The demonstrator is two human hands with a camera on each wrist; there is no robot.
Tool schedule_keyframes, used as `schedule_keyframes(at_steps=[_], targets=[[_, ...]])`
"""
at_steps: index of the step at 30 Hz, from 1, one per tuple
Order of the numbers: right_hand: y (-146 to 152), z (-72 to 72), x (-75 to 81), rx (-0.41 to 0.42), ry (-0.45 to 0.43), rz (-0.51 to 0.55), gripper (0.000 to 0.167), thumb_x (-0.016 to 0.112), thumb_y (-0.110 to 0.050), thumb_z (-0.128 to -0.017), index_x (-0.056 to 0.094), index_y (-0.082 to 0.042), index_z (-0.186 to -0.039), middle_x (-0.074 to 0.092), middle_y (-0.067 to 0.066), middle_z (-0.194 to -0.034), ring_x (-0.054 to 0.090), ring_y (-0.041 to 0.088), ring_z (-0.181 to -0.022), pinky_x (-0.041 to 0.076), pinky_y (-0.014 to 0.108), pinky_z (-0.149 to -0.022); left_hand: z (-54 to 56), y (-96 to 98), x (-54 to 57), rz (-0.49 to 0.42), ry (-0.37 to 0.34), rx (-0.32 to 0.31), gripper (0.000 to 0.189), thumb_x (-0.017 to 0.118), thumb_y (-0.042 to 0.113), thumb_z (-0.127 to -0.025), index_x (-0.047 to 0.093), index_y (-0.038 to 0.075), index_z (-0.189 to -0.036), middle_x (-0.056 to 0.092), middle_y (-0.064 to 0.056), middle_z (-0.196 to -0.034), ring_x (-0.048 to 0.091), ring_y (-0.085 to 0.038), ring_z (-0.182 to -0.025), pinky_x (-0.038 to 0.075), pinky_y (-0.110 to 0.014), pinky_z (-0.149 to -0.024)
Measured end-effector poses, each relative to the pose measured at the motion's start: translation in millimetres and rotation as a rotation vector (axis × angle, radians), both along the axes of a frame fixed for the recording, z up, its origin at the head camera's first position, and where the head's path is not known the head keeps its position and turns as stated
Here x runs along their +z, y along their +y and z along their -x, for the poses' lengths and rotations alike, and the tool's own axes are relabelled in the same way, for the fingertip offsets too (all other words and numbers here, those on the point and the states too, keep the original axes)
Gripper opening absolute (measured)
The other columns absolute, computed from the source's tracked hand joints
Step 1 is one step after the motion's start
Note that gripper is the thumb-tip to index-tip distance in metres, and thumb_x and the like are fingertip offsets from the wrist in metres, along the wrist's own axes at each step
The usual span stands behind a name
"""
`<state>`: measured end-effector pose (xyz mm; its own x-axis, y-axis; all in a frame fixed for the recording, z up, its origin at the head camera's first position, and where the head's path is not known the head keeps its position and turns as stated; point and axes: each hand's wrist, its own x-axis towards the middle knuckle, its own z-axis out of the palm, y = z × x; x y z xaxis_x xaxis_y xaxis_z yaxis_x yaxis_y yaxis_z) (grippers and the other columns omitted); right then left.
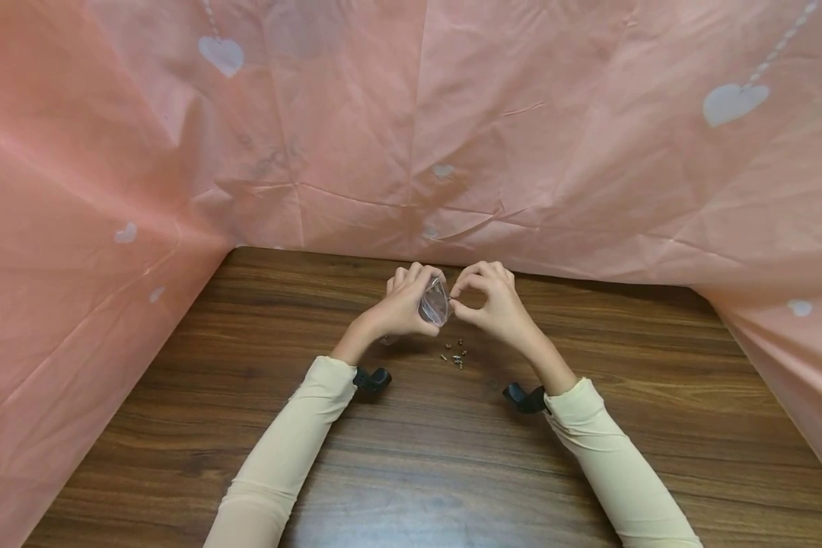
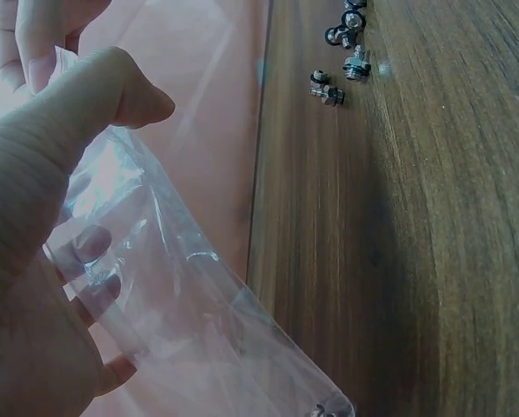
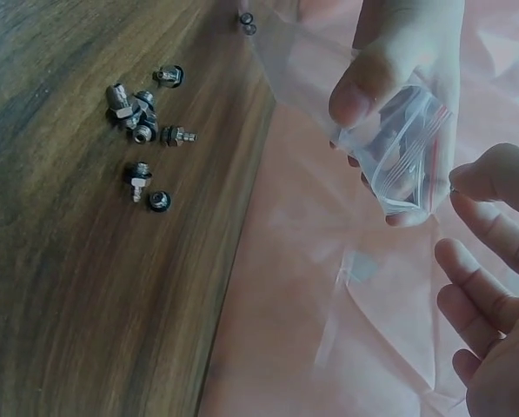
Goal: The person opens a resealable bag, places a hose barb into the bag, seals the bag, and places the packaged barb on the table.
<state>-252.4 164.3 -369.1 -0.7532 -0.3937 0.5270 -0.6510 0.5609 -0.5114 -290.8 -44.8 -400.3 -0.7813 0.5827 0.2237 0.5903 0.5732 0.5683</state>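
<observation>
My left hand [image 1: 403,306] holds a clear plastic zip bag [image 3: 398,165], its thumb and fingers spreading the mouth open. The bag's body hangs down, and metal fittings [image 3: 247,23] lie in its bottom corner. Right beside the mouth, my right hand [image 1: 495,303] pinches a small metal fitting [image 3: 453,189] between thumb and index fingertip, which hide most of it. Below the hands, several loose metal fittings with dark rings [image 3: 140,117] are scattered on the wooden table; the left wrist view also shows some of these fittings [image 2: 355,65].
The brown wooden table [image 1: 411,449] reaches back to a pink cloth [image 1: 356,114] with white hearts, which hangs behind and along both sides. A black wrist mount [image 1: 373,380] sits on the left wrist, and another wrist mount [image 1: 524,398] on the right.
</observation>
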Motion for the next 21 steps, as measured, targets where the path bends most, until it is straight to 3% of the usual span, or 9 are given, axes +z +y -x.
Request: schedule_keyframes(at_steps=[21], targets=[[-9.7,1.9,5.2,0.022,-0.024,-0.046,0.012,0.080,-0.005,-0.083,0.075,-0.006,-0.094,0.066,0.012,-0.106,0.049,0.033,-0.104,0.027,0.058,-0.102,-1.9,1.5,1.0,0.017,0.015,0.011,0.084,0.088,0.021,-0.065,0.042,0.017,-0.135,0.045,-0.009,-0.119,0.036,-0.031,-0.111,0.030,-0.050,-0.101]])
